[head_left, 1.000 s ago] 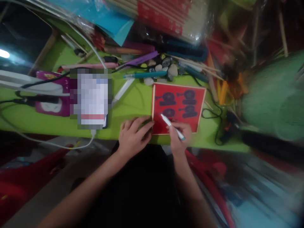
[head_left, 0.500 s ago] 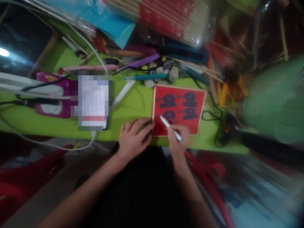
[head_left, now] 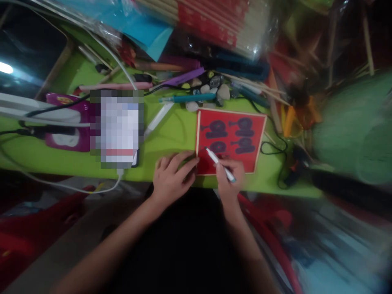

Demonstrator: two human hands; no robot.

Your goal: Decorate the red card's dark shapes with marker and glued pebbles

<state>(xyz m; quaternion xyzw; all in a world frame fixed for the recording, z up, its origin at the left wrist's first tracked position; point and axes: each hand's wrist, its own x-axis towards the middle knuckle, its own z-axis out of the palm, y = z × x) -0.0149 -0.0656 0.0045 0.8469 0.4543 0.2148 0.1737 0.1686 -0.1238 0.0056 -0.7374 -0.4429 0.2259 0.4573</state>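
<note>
A red square card with dark blue drawn shapes lies on the lime green table. My right hand grips a white marker whose tip touches the card's lower left part. My left hand rests flat beside the card's left edge, with its fingers spread and the fingertips at the card's lower left corner.
A phone with a white cable lies to the left, next to a purple case. Pens, small stones, sticks and paper packs crowd the table's back. A green bundle sits at the right. A black cord loops by the card.
The marker tip has shifted slightly over the card's lower left area. My left hand has stayed in place.
</note>
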